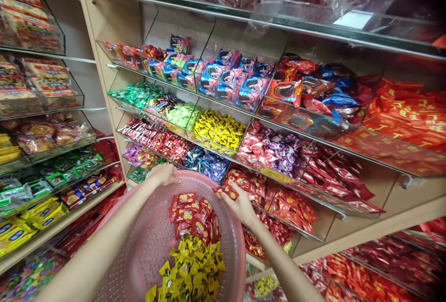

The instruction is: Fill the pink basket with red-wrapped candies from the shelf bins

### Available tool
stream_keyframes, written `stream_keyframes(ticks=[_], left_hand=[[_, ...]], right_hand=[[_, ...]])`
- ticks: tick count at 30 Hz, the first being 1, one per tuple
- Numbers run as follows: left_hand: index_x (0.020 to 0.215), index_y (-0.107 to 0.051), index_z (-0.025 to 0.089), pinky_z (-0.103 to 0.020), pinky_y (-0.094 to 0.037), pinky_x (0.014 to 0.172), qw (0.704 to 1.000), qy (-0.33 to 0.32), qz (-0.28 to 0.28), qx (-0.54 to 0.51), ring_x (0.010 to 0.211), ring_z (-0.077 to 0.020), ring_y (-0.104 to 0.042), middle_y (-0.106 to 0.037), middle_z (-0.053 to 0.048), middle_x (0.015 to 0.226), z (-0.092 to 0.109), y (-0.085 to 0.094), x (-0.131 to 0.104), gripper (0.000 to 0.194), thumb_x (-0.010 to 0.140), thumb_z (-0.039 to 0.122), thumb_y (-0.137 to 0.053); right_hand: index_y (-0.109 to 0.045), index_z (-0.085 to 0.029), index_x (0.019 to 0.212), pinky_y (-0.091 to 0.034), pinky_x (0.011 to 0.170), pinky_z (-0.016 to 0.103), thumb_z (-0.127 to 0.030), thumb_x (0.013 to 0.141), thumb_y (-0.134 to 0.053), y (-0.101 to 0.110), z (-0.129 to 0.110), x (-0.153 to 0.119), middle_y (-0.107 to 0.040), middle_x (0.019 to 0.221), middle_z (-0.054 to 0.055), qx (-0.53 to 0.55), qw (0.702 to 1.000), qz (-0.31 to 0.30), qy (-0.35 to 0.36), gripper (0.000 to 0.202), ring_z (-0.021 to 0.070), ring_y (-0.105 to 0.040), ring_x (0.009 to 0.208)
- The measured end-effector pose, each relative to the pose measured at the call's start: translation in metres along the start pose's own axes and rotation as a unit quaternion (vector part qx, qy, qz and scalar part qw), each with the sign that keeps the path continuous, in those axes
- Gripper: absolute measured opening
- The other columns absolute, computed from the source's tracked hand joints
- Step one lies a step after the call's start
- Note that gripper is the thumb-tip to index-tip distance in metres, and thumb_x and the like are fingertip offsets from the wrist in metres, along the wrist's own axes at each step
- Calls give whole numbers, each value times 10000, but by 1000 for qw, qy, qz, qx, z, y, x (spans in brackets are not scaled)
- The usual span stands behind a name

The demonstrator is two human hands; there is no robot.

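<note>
A pink perforated plastic basket sits low in front of me, tilted toward the shelves. My left hand is closed over its far rim. In the basket lie small red candy packets and, nearer to me, a heap of yellow-wrapped candies. My right hand is over the basket's right rim, its fingers closed on red candy packets; how many they hold I cannot tell. Just behind that hand, a clear shelf bin holds similar red packets.
Tiered clear bins hold yellow candies, red and purple wrapped candies, and blue-pink cookie packs. Orange-red packets fill the right. A glass shelf edge crosses above. More snack shelves stand at left.
</note>
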State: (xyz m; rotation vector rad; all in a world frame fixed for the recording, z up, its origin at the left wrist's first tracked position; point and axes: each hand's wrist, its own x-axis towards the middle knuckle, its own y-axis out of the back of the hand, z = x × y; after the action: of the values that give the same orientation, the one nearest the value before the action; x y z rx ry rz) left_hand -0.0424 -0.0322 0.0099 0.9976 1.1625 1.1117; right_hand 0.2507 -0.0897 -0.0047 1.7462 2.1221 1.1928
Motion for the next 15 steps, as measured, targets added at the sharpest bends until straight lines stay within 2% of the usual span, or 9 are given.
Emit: stream_keyframes(ticks=[4,9,12,15], left_hand=[[870,-634,230,-302,-452,665,1000,-8,0,-1,836,-264,-616,-661,-82,909,6,3,-4,440,633,584,-523],[852,-637,223,-280,-444,647,1000,2,13,-4,829,-258,-618,-666,-87,898,4,5,-11,445,630,592,-527],[843,-638,223,-282,-444,639,1000,9,11,0,827,-261,-619,-667,-92,887,0,6,-15,445,629,597,-529],[858,-638,233,-283,-444,644,1000,12,9,-6,834,-259,-617,-666,-86,892,-3,6,-16,454,625,606,-527]], right_hand=[[-548,-194,891,-412,727,228,-331,844,-447,-38,-13,23,-601,871,2,-1,995,-51,91,176,121,-543,786],[-536,-213,962,-401,815,229,-243,844,-475,-75,-9,40,-599,966,3,-40,978,-122,162,136,113,-532,916],[-541,-217,956,-401,813,222,-219,849,-472,-83,-1,38,-594,964,0,-53,969,-154,185,127,108,-527,920],[-545,-213,966,-400,823,237,-233,835,-503,-80,7,31,-585,970,11,-70,962,-172,199,140,123,-524,931]])
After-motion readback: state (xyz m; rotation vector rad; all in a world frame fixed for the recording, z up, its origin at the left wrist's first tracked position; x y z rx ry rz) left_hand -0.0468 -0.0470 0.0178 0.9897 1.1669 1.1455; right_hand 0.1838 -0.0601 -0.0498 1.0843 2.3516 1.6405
